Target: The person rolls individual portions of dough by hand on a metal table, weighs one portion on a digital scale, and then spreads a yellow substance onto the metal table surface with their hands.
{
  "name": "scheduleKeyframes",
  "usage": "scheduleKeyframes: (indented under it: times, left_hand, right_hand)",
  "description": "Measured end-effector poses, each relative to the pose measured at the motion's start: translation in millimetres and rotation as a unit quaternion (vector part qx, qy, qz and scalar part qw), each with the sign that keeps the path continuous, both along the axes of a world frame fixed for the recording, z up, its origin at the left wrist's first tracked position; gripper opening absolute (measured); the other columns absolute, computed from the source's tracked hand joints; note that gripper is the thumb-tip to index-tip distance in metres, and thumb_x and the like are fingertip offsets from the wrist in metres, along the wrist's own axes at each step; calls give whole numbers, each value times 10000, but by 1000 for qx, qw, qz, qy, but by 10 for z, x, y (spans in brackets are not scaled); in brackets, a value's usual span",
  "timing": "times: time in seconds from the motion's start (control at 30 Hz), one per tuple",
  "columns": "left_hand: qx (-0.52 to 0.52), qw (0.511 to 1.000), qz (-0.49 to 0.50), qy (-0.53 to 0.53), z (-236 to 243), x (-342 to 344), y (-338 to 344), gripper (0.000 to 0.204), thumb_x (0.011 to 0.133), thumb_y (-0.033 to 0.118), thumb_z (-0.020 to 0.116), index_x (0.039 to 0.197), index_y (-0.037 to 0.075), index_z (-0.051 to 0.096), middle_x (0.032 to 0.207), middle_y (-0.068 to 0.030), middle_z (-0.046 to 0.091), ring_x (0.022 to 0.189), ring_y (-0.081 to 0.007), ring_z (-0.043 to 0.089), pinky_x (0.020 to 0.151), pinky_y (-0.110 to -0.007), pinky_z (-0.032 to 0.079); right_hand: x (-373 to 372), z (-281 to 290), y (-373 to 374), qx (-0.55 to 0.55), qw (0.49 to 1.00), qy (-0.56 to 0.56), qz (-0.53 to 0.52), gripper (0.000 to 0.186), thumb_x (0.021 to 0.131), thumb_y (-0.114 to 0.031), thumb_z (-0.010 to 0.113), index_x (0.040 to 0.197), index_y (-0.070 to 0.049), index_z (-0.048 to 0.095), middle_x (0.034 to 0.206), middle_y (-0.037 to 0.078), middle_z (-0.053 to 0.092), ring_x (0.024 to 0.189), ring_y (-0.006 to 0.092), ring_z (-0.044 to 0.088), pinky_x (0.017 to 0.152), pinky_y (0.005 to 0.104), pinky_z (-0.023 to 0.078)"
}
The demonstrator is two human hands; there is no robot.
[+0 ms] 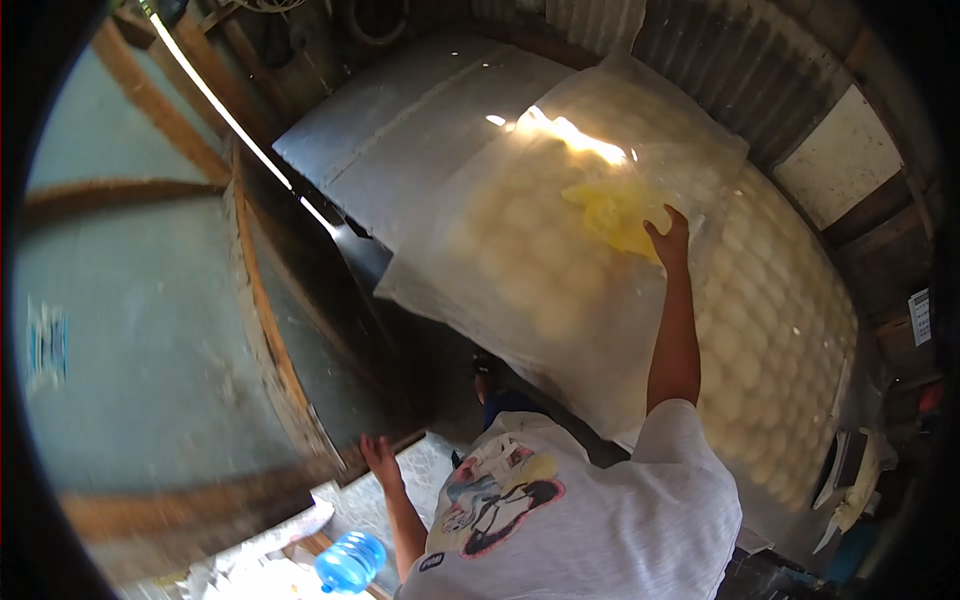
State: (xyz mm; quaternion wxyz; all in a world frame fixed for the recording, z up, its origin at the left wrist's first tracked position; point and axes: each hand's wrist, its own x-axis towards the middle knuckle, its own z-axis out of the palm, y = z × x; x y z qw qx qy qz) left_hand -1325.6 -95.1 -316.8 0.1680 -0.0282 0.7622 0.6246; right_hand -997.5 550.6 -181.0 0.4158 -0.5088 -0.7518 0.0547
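My right hand (668, 232) reaches over a large translucent plastic sheet (430, 275), its fingers curved and apart beside a crumpled yellow plastic piece (612, 210); whether it touches that piece I cannot tell. Many rounded pale pieces (775, 340) lie in rows under the plastic, blurred where the sheet is cloudy. My left hand (382, 462) is open at the lower left, near the wooden edge (270, 340) of a blue-grey panel (140, 350), with nothing in its fingers.
A blue plastic bottle (350, 560) lies at the lower left on a bright, cluttered surface. A grey covered surface (400, 120) extends at the back. Corrugated metal walls (740, 90) and wooden beams enclose the space. A narrow dark floor gap (430, 380) runs between panel and sheet.
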Motion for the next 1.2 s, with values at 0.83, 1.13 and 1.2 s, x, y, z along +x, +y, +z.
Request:
scheduleKeyframes:
  times: [0.83, 1.13, 1.2]
  left_hand:
    - [-221, 938, -90, -253, -645, -2339, 1056, 279, 900, 106, 599, 1153, 4, 536, 1047, -171, 622, 982, -249, 603, 794, -364, 478]
    - [-325, 818, -384, -279, -1207, -4081, 1358, 169, 936, 131, 558, 1026, 1, 619, 946, -150, 662, 873, -245, 648, 699, -354, 504]
    - [-340, 636, -690, 54, -1471, -4644, 1406, 171, 945, 136, 549, 998, 0, 638, 923, -146, 671, 849, -244, 658, 678, -352, 510]
  right_hand:
    - [-873, 2632, 207, 99, 984, 140, -48, 78, 918, -7, 619, 995, 2, 626, 971, 43, 663, 922, 108, 605, 886, 260, 453]
    - [-2716, 3071, 408, 34, 990, 124, -53, 122, 889, -64, 681, 971, 6, 625, 903, 32, 662, 857, 101, 625, 803, 252, 486]
    - [-3094, 3117, 467, 13, 990, 132, -39, 118, 890, -67, 679, 964, 6, 624, 893, 31, 660, 843, 106, 633, 782, 251, 492]
